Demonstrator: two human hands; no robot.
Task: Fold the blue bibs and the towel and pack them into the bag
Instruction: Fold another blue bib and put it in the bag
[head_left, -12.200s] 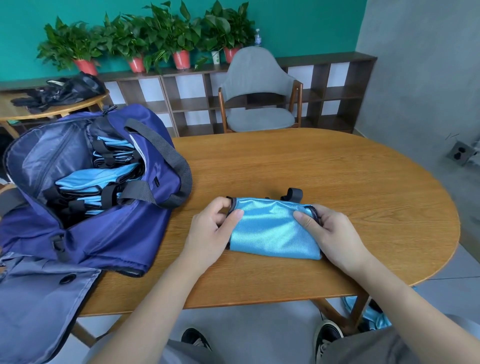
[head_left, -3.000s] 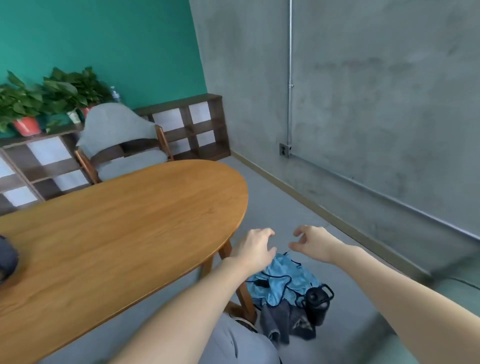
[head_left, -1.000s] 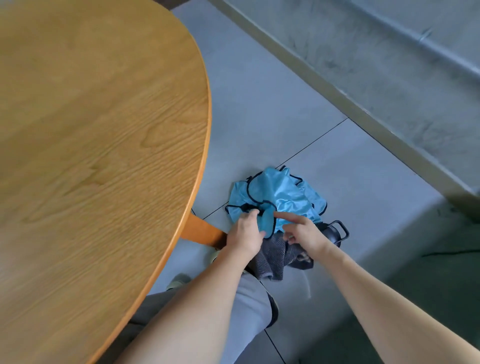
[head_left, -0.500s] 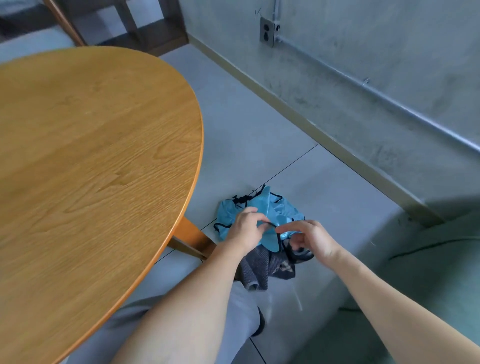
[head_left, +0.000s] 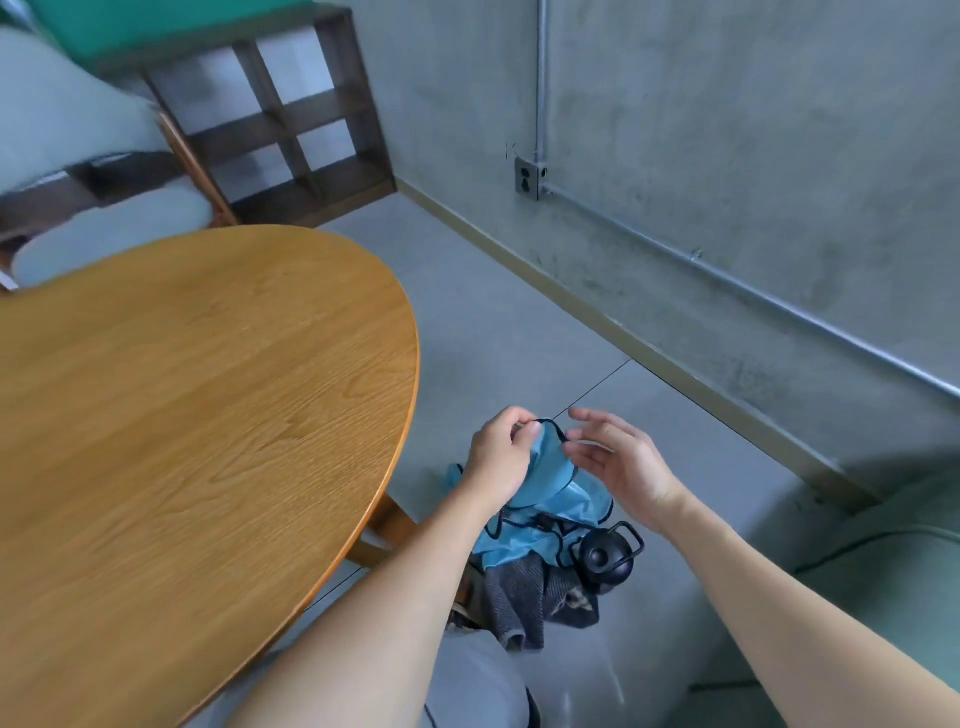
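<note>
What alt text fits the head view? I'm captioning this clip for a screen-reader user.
A person's left hand pinches the black-trimmed edge of a blue bib, lifting it from a pile on the grey floor, while the right hand hovers open beside it. A grey towel and a black bottle lie below, beside a round wooden table.

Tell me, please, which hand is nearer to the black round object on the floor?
The right. The right hand, fingers spread, hovers above the black round object, slightly farther from the table; the left hand pinches the blue bib's trimmed edge farther off, toward the table.
</note>
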